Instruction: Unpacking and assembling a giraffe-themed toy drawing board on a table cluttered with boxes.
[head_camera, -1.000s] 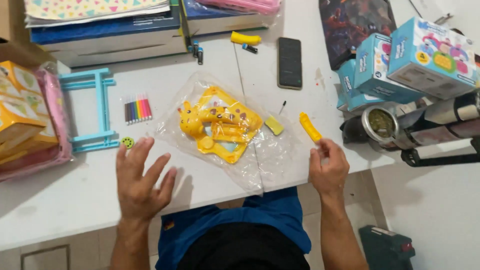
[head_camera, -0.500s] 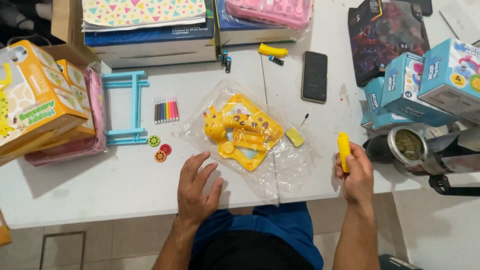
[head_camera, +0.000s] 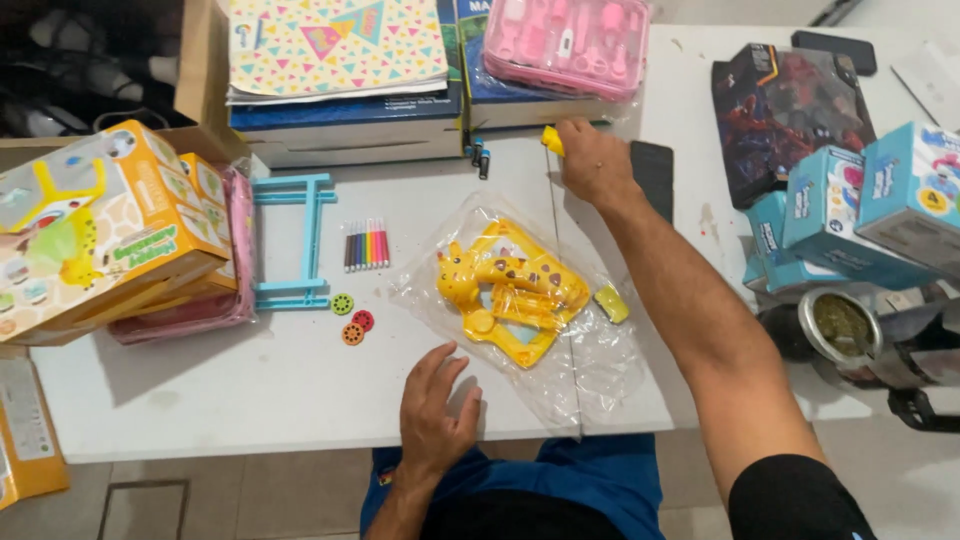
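A yellow giraffe toy (head_camera: 510, 290) lies inside a clear plastic bag (head_camera: 600, 370) in the middle of the white table (head_camera: 250, 390). My left hand (head_camera: 435, 405) rests flat at the table's near edge, fingers spread, touching the bag's left corner and holding nothing. My right hand (head_camera: 592, 160) is stretched far forward, closed over a yellow plastic piece (head_camera: 551, 140) that sticks out to its left, next to a black phone (head_camera: 655, 172). A small yellow block (head_camera: 611, 302) sits at the toy's right.
Coloured markers (head_camera: 366, 245), a light blue plastic frame (head_camera: 295, 240) and three small discs (head_camera: 352, 322) lie left of the toy. Orange boxes (head_camera: 90, 230) stand at the left. Books and a pink case (head_camera: 570, 40) are behind. Blue boxes (head_camera: 880, 200) and a metal cup (head_camera: 840, 325) are on the right.
My right hand, with a yellow piece in it, has moved from the table's near right edge forward to the far side by the phone. My left hand has stayed near the front edge.
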